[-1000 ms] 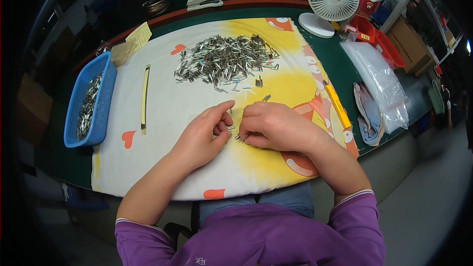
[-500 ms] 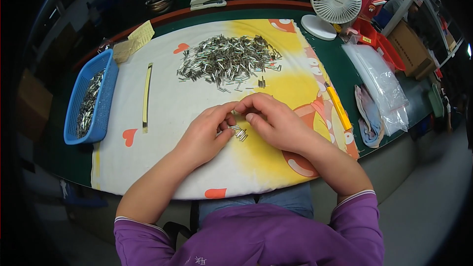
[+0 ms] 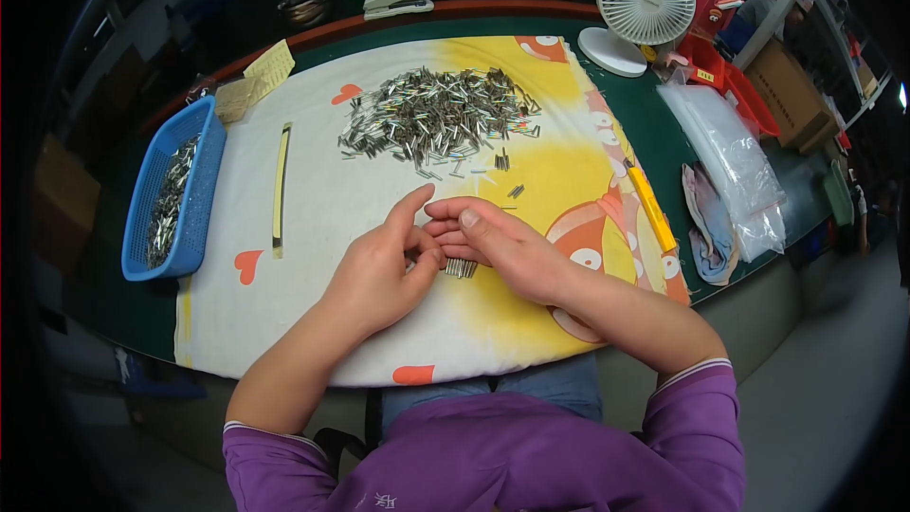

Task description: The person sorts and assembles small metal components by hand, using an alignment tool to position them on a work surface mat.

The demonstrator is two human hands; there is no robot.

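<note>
Left hand (image 3: 379,270) and right hand (image 3: 498,246) pinch a small bundle of thin metal pins (image 3: 460,268) together on the soft printed cloth (image 3: 322,218). Shiny pin heap (image 3: 431,118) beyond; blue slotted basket (image 3: 194,199) left.

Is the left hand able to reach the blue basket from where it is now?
Probably yes. The blue basket sits on the left hand's own side, and only bare cloth and a thin yellow strip lie between; nothing tall blocks the way.

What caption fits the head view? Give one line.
Both hands, left hand and right hand, gather small metal pins on a cloth.
</note>
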